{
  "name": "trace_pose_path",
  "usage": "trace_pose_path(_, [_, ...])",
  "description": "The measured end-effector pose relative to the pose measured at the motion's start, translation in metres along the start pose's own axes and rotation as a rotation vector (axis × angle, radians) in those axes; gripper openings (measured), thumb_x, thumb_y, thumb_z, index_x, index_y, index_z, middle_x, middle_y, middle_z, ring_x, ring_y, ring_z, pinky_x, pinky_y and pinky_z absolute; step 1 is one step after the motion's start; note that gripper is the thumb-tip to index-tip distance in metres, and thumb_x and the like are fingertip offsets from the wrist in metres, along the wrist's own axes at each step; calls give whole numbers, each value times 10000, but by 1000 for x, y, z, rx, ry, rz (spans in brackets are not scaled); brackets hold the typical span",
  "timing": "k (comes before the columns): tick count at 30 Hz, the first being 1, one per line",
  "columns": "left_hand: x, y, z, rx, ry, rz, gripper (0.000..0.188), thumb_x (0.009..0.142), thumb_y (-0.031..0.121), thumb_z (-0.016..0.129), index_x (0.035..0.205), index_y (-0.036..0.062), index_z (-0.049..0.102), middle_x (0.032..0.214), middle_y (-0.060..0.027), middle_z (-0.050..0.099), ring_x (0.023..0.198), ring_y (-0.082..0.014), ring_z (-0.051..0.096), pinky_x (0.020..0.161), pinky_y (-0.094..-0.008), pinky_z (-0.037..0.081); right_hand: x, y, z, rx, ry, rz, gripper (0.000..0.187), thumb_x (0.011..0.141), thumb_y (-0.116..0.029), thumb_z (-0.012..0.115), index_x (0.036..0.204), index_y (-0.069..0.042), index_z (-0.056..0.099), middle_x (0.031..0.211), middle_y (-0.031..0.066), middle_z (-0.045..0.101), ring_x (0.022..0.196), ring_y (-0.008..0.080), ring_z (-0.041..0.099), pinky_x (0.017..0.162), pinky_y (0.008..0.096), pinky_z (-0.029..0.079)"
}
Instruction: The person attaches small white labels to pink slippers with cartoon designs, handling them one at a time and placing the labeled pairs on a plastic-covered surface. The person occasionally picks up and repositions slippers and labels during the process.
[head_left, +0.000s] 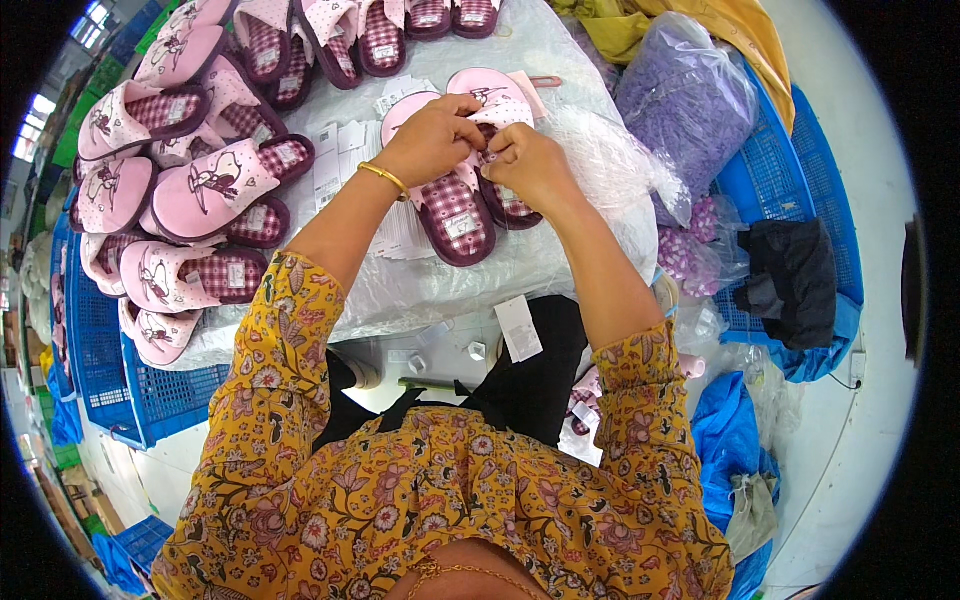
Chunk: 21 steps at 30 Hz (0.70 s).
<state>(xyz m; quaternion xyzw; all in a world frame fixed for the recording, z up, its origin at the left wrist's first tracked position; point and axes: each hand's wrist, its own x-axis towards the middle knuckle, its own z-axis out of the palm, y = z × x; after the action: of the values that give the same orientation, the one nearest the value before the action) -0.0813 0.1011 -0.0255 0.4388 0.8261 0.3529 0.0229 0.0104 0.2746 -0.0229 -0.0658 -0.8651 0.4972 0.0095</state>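
Note:
A pair of pink slippers with checked maroon insoles lies on the plastic-covered table in front of me: the left slipper (458, 222) and the right slipper (492, 88), toes pointing away. My left hand (432, 142) bends over the pair, its fingertips closed on the upper edge of the right slipper. Beside it, my right hand (532, 170) is pinched at that slipper's opening; whatever sits between its fingertips is too small or hidden to name. A pink card (527, 92) pokes out past the right slipper's toe.
Stacked pink slippers (215, 185) fill the table's left side. White paper tags (345, 160) lie left of the pair, a clear plastic bundle (610, 165) to its right. Blue crates (150, 400) flank the table. A purple-filled bag (690, 100) stands right. One tag (518, 330) rests on my lap.

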Motion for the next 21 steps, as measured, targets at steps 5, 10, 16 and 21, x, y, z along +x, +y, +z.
trace_pose_path(5, [1, 5, -2, 91, -1, 59, 214, 751, 72, 631, 921, 87, 761, 1269, -137, 592, 1187, -302, 540, 1019, -368, 434, 6, 4, 6, -3, 26, -16, 279, 723, -124, 798, 930, -17, 644, 847, 127, 720, 809, 251, 706, 729, 349, 537])
trace_pose_path(10, [7, 8, -2, 164, -22, 82, 190, 750, 80, 633, 901, 81, 747, 1208, -123, 603, 1124, -304, 559, 980, -386, 452, 8, 7, 9, -18, 62, -24, 259, 732, -133, 797, 908, -28, 638, 832, 116, 727, 805, 253, 712, 736, 351, 540])
trace_pose_path(16, [8, 11, 3, 309, 4, 72, 147, 777, 60, 629, 906, 76, 697, 1114, -110, 594, 1023, -297, 603, 863, -382, 508, 1, -4, 10, -43, 113, -31, 259, 745, -129, 783, 924, -21, 630, 849, 122, 727, 796, 256, 710, 728, 352, 541])
trace_pose_path(21, [10, 24, 7, 413, 33, 0, 157, 801, 37, 607, 948, 85, 640, 1116, -110, 568, 939, -329, 628, 794, -400, 526, 7, 12, 13, 130, 135, -34, 274, 795, -136, 758, 998, 5, 639, 870, 112, 719, 750, 207, 693, 703, 309, 534])
